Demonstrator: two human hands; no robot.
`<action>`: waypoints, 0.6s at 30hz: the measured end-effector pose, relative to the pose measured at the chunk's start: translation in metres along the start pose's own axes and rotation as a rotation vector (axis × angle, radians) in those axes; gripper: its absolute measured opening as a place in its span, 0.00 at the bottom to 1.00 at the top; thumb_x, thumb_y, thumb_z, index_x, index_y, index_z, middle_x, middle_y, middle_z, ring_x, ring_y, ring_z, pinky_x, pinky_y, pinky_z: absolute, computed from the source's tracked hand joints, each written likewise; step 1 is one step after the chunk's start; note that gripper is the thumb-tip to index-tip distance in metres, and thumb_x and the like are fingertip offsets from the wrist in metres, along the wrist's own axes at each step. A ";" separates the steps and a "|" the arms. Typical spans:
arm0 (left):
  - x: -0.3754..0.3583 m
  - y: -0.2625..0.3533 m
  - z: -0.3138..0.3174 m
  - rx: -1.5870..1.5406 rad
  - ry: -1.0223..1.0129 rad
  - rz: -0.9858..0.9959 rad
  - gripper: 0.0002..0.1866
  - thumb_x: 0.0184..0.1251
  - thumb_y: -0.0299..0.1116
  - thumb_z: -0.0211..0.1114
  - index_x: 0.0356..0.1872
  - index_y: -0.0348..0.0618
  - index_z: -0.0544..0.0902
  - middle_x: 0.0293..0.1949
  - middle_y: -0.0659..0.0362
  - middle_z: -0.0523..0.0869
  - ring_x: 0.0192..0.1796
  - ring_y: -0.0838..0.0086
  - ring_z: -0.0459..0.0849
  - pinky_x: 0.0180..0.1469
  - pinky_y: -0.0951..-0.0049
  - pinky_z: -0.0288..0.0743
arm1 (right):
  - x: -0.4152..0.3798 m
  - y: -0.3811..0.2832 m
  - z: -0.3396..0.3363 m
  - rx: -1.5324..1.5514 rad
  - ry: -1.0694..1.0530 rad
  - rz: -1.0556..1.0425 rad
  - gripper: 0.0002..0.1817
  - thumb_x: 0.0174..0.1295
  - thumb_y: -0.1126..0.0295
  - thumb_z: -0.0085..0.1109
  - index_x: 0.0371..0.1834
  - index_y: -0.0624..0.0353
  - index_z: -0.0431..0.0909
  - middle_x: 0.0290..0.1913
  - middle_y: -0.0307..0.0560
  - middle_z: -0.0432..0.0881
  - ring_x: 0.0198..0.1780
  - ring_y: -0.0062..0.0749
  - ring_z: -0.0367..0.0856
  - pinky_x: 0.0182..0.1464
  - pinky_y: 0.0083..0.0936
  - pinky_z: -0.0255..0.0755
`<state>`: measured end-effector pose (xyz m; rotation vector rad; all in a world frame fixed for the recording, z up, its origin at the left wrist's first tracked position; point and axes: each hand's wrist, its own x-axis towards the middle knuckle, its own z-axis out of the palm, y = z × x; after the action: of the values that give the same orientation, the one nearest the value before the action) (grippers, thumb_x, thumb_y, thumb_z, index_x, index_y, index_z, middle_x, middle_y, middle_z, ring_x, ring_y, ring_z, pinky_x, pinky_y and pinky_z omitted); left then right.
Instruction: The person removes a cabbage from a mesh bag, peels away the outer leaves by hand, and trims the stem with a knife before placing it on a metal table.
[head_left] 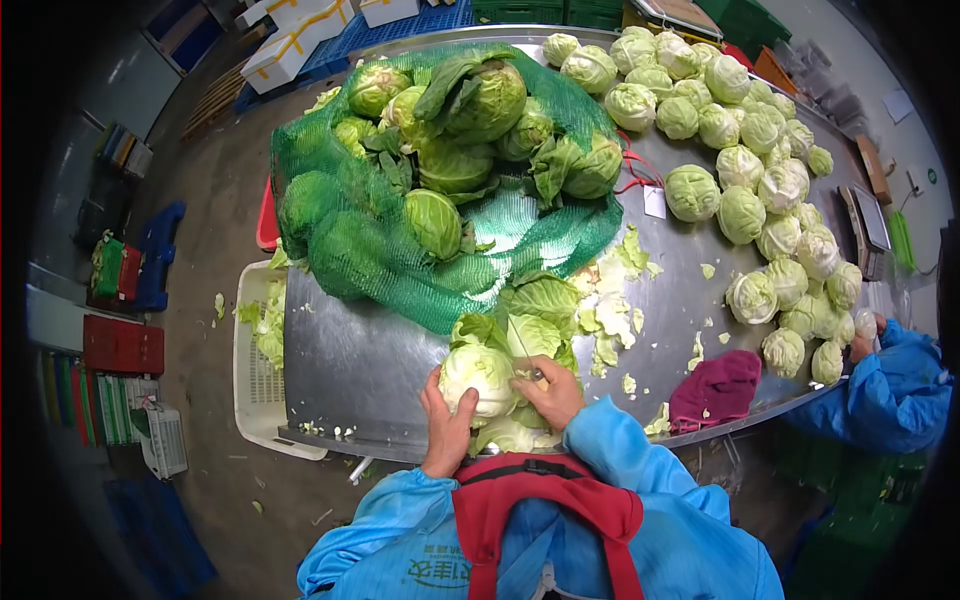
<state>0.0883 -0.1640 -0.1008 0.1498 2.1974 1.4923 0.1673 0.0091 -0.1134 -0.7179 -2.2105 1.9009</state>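
Left hand (445, 418): I see it cupped against the left side of the cabbage (480, 378), fingers spread on the head, steadying it.
Right hand (548, 392): I see it clenched on the handle of a knife (527, 355), just right of the cabbage; the thin blade slants up over the loosened leaves.
Cabbage: it sits at the near edge of the tabletop (350, 365), between both hands, with peeled outer leaves (540, 305) fanned behind and under it.
Near edge: the hands work right at the steel rim; my own blue sleeves and red apron straps fill the space below it.
Open room: bare steel lies to the left of the left hand, up to the tabletop's left edge, where a white crate (255, 390) of trimmings hangs beside it.
Behind: a green net sack (400, 215) of untrimmed heads blocks the far side.
Right: leaf scraps, then a red cloth (715, 390), then a pile of trimmed heads (760, 170).
Far right: another person's blue sleeve (890, 390) at the tabletop's edge.
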 end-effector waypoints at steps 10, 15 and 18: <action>-0.003 0.004 0.003 0.140 -0.009 0.048 0.41 0.61 0.44 0.67 0.68 0.36 0.56 0.60 0.42 0.60 0.64 0.51 0.61 0.68 0.58 0.55 | 0.001 -0.020 0.012 -0.192 0.183 -0.186 0.20 0.57 0.61 0.66 0.46 0.65 0.79 0.40 0.58 0.81 0.42 0.49 0.81 0.45 0.33 0.74; -0.004 0.006 0.004 0.210 -0.011 0.107 0.42 0.60 0.44 0.68 0.68 0.36 0.57 0.60 0.42 0.60 0.64 0.51 0.61 0.68 0.58 0.56 | 0.005 -0.005 0.004 -0.089 0.140 -0.158 0.15 0.59 0.63 0.63 0.41 0.65 0.81 0.33 0.54 0.82 0.34 0.41 0.81 0.40 0.33 0.73; -0.002 0.008 0.003 0.190 -0.001 0.096 0.42 0.58 0.44 0.69 0.68 0.35 0.57 0.60 0.43 0.60 0.64 0.52 0.62 0.68 0.58 0.56 | 0.004 0.002 -0.006 0.173 0.125 0.188 0.11 0.60 0.66 0.61 0.34 0.64 0.80 0.28 0.47 0.80 0.30 0.27 0.77 0.37 0.27 0.71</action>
<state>0.0903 -0.1589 -0.0939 0.3214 2.3588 1.3296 0.1665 0.0168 -0.1154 -1.0136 -1.9370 2.0395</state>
